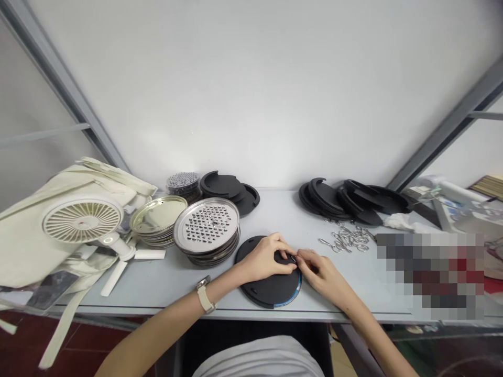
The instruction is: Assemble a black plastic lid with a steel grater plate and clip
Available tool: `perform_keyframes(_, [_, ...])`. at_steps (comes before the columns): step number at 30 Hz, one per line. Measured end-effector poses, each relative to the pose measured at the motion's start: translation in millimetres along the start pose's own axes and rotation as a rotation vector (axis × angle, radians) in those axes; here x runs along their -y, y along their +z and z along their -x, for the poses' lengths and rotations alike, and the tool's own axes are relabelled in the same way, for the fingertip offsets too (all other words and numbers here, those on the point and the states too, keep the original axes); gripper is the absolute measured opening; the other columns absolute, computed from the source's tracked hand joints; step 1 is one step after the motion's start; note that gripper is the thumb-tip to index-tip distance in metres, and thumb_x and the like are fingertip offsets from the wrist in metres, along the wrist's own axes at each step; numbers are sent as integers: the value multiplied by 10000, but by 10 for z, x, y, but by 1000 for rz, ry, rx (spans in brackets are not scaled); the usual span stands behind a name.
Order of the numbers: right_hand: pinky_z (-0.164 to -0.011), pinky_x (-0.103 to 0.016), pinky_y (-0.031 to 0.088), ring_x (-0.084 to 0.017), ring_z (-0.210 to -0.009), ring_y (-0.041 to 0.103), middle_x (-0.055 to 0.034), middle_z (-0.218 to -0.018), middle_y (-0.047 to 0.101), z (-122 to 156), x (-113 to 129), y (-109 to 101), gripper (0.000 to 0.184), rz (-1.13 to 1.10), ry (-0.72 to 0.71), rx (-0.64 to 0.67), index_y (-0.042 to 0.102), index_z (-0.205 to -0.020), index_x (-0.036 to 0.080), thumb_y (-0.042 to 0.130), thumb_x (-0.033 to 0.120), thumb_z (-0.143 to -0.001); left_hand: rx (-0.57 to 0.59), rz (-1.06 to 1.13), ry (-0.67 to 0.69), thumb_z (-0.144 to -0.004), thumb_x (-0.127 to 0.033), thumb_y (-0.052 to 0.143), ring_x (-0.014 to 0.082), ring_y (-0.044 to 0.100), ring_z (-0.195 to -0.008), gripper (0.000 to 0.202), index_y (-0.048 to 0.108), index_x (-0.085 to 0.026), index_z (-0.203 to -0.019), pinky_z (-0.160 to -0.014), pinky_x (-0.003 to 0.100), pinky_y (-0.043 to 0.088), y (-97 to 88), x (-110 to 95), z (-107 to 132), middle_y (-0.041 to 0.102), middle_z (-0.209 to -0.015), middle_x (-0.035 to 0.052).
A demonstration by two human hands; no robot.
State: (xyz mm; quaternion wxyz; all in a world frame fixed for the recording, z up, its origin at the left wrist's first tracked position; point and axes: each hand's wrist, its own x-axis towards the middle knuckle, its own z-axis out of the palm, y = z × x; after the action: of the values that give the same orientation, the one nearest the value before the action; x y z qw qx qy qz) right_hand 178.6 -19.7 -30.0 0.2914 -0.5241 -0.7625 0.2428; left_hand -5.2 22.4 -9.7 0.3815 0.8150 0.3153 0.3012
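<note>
A round black cover [271,288] lies flat near the table's front edge, with a blue strip [288,298] showing along its lower right rim. My left hand [269,256] rests on the cover, thumb and fingers curved in at its right edge. At the same spot, my right hand [320,275] is closed in a pinch. A small metal piece [293,258] shows between the fingertips of both hands; its exact shape is mostly hidden. Beyond my right hand lies a loose pile of silvery metal clips [349,238].
Left of the cover stand a stack of perforated metal discs [212,225], a stack of gold-toned discs [159,215] and a tub of small parts [183,180]. More black covers [220,186] lean at the wall, others [330,199] at right. A white fan [84,220] sits far left.
</note>
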Motion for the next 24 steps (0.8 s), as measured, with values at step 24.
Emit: perform_keyframes(24, [-513, -239, 314, -117, -546, 347, 57, -567, 338, -6, -31, 9, 368, -116, 60, -6, 392, -621, 204, 388, 395, -935, -8, -9, 3, -688, -201, 702, 110, 583, -746, 215, 702, -174, -901, -732, 238, 476, 3, 6, -4, 568, -930, 25])
